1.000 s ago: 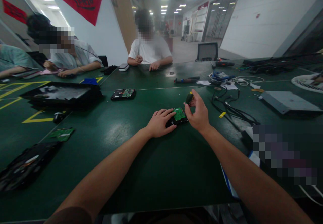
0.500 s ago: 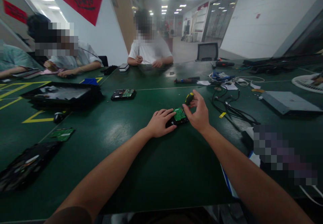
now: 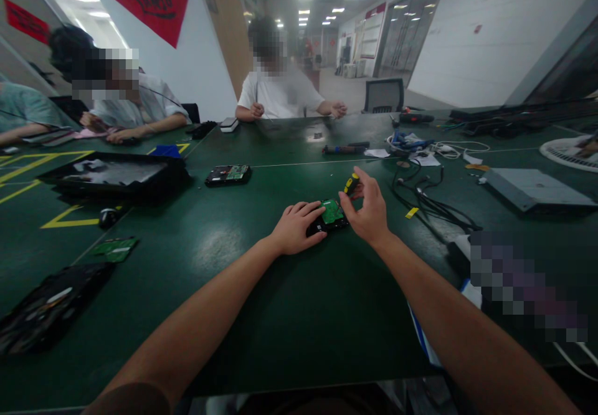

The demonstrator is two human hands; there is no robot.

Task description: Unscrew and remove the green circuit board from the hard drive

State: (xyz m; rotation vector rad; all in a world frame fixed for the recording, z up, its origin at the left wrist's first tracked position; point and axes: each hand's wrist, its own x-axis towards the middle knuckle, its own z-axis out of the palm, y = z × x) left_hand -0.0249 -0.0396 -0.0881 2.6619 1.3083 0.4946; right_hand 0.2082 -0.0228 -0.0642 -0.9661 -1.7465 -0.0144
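A small black hard drive with a green circuit board [image 3: 332, 214] lies on the dark green table [image 3: 289, 303] in front of me. My left hand [image 3: 295, 227] rests on its left end, fingers curled over the edge and holding it down. My right hand [image 3: 367, 208] is closed round a screwdriver with a yellow and black handle [image 3: 351, 184], which stands nearly upright with its tip on the board's right side.
A second hard drive [image 3: 228, 174] lies further back on the left, near a black tray [image 3: 114, 175]. A loose green board [image 3: 115, 248] and a black unit [image 3: 42, 309] sit at the near left. Black cables [image 3: 427, 200] and a grey panel [image 3: 532, 187] lie to the right. Other people sit at the far side.
My hands have stayed on the drive; the screwdriver handle has turned slightly in my right fingers. The person opposite has moved one arm out to the right.
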